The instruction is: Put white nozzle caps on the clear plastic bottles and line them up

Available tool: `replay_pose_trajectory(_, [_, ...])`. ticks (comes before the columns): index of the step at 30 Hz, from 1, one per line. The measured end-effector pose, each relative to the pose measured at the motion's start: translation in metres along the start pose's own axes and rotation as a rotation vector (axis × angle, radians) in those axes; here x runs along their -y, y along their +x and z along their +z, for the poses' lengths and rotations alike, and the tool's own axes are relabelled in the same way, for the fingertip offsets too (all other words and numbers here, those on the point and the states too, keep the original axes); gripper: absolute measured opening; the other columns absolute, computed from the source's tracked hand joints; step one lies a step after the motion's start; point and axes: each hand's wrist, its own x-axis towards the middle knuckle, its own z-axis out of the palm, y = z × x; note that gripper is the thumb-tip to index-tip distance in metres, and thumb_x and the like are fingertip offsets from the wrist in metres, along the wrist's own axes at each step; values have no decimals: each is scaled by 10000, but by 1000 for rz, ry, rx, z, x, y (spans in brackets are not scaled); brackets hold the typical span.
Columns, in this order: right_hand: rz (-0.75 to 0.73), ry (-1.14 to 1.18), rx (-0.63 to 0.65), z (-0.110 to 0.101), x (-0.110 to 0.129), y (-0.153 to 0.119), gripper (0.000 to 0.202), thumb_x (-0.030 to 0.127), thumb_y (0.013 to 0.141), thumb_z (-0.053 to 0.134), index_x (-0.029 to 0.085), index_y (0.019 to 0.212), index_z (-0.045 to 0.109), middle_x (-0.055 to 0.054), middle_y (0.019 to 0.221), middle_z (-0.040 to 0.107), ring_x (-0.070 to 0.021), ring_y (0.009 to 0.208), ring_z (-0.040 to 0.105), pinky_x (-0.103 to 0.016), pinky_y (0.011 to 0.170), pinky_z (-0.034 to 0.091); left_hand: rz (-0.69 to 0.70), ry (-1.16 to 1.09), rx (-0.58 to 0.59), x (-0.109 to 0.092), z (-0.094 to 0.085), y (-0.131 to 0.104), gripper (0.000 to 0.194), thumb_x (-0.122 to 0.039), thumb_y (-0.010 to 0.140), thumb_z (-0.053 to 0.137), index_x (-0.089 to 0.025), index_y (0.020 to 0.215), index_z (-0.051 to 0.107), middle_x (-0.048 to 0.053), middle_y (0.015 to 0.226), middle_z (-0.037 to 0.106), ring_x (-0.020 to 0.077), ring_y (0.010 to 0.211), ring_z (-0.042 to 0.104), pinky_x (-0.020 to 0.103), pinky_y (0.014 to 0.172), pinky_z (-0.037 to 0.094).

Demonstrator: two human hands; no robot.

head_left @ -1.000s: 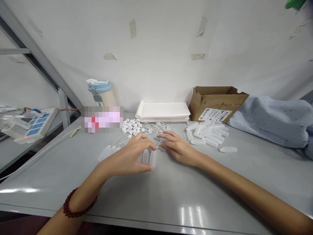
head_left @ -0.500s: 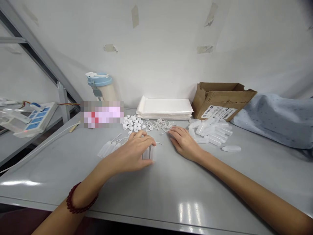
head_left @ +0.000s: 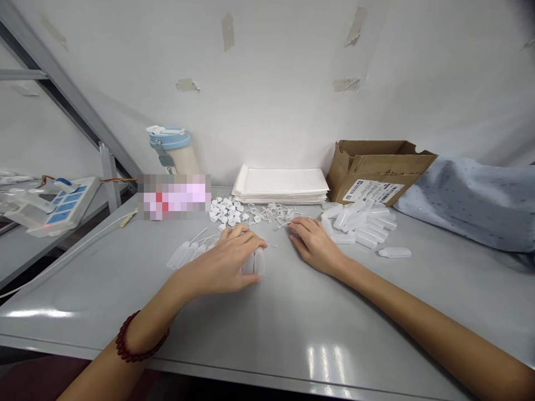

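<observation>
My left hand (head_left: 234, 259) arches over the table, thumb and fingers closed around clear plastic tubes (head_left: 259, 262) standing or lying side by side; the hand partly hides them. To its left, several similar tubes (head_left: 179, 255) lie in a row with thin white stems. My right hand (head_left: 315, 245) rests on the tabletop, thumb apart from the stretched fingers. Its fingertips are at the edge of a tangle of thin white cords (head_left: 273, 213); whether they touch one is unclear. A heap of white caps (head_left: 225, 210) lies beyond my left hand.
A pile of clear tubes (head_left: 363, 223) lies right of my right hand, with a single tube (head_left: 395, 253) nearer. Behind stand a stack of white envelopes (head_left: 284, 184), an open cardboard box (head_left: 384, 172) and a blue-lidded bottle (head_left: 181, 156). Bluish cloth (head_left: 472, 206) lies at right.
The tubes under my left hand have shifted slightly, now closer together. Both hands stay nearly in place, and the view has moved a little.
</observation>
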Motion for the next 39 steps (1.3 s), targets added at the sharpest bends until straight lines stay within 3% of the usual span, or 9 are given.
replay_pose_trajectory(7, [14, 13, 13, -1, 1, 0, 223, 131, 892, 462, 103, 1068, 594, -178, 1091, 638, -306, 1052, 562, -467, 882, 444, 15, -8, 17, -3, -1, 0, 404, -370, 820, 637, -235, 1179, 509, 57, 1092, 556, 263, 1101, 404, 457, 970, 316])
replay_pose_trajectory(15, [17, 33, 16, -1, 1, 0, 238, 143, 899, 439, 145, 1088, 584, -164, 1093, 634, -298, 1053, 555, -474, 875, 450, 5, -20, 43, -5, -1, 2, 368, -347, 827, 629, -222, 1155, 519, 56, 1086, 553, 257, 1110, 398, 445, 981, 321])
replay_pose_trajectory(23, [-7, 58, -47, 1, -1, -1, 305, 139, 888, 453, 134, 1177, 552, -174, 1141, 629, -303, 1101, 555, -496, 913, 468, 39, -48, 4, -4, 1, 2, 350, -358, 829, 621, -227, 1142, 536, 72, 1112, 541, 271, 1118, 402, 455, 954, 364])
replay_pose_trajectory(26, [1, 59, -112, 0, 0, -1, 424, 144, 889, 443, 128, 1313, 440, -201, 1260, 557, -314, 1209, 489, -528, 975, 435, 48, -62, -30, -5, 0, 2, 358, -410, 829, 620, -230, 1131, 548, 77, 1136, 536, 275, 1129, 403, 457, 952, 375])
replay_pose_trajectory(32, [53, 53, -354, -7, 5, 1, 734, 138, 882, 455, 208, 1493, 56, -175, 1535, 217, -310, 1414, 215, -587, 1082, 305, 3, -94, -62, -10, -4, 4, 419, -508, 839, 579, -225, 1147, 548, 79, 1145, 540, 273, 1131, 404, 428, 910, 423])
replay_pose_trajectory(36, [26, 99, -222, -4, 2, 1, 656, 116, 875, 449, 169, 1473, 184, -191, 1486, 332, -294, 1386, 298, -537, 1077, 354, -13, -109, -110, -12, -5, 5, 408, -504, 861, 551, -216, 1150, 538, 77, 1136, 543, 265, 1131, 396, 427, 918, 423])
replay_pose_trajectory(39, [40, 146, -245, -2, -1, 0, 555, 102, 870, 443, 156, 1412, 336, -184, 1411, 452, -274, 1331, 400, -498, 1067, 387, -35, -108, -148, -11, -3, 6, 386, -500, 895, 501, -205, 1144, 526, 78, 1137, 539, 258, 1131, 390, 436, 940, 406])
